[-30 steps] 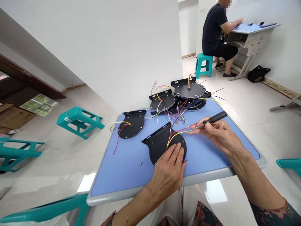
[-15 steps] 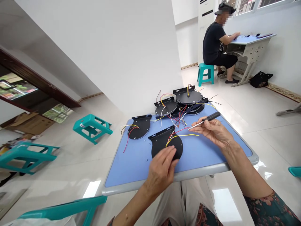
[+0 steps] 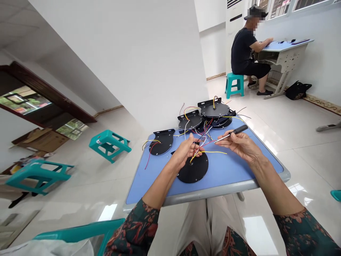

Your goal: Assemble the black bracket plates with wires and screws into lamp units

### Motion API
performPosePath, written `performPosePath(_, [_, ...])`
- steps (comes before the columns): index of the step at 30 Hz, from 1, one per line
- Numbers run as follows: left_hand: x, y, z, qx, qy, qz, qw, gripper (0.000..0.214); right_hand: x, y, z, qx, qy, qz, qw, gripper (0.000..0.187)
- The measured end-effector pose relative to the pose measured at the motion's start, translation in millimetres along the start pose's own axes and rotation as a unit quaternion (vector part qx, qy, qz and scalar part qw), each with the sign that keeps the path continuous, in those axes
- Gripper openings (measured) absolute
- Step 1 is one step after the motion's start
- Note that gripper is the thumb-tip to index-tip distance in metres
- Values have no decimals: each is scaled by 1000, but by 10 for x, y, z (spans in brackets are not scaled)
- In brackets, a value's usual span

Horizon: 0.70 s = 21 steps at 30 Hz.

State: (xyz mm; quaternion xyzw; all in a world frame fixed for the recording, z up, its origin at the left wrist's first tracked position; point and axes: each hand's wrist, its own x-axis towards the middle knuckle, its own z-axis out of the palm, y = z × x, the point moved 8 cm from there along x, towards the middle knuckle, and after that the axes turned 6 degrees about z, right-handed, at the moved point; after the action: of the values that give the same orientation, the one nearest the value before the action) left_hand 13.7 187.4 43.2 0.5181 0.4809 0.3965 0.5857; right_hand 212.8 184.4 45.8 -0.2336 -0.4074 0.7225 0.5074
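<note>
Surface (image 3: 231,174), blue; piled plates (image 3: 215,110), black, at its far side; round plate (image 3: 194,172), black, lies flat near the front; left hand (image 3: 188,151), fingers half-curled among that plate's wires (image 3: 213,152), whether gripping cannot be told; right hand (image 3: 241,145), fingers grasp the screwdriver (image 3: 238,130); screwdriver, black-handled, points left; red wire (image 3: 206,144), runs towards its tip

Mid-frame: two hands (image 3: 186,151), one screwdriver (image 3: 239,130), two single plates (image 3: 195,174).
Piled plates (image 3: 215,110) above: count unclear. Five stools (image 3: 103,141), two cut off; two desks (image 3: 149,185); upper right, one person (image 3: 239,53), one bag (image 3: 297,91).
</note>
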Motion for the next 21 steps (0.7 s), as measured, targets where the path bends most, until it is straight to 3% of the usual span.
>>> performPosePath(6, [-77,252,-141,-132,12,140,981,53,3,-4,6,-6,1,0,1000,32])
performPosePath(11, [-150,318,-364,-112,68,230,964,64,-6,-13,6,-12,2,-3,1000,32])
performPosePath(21, [-125,88,-655,-80,146,199,966,60,1,-2,-28,-18,5,-6,1000,30])
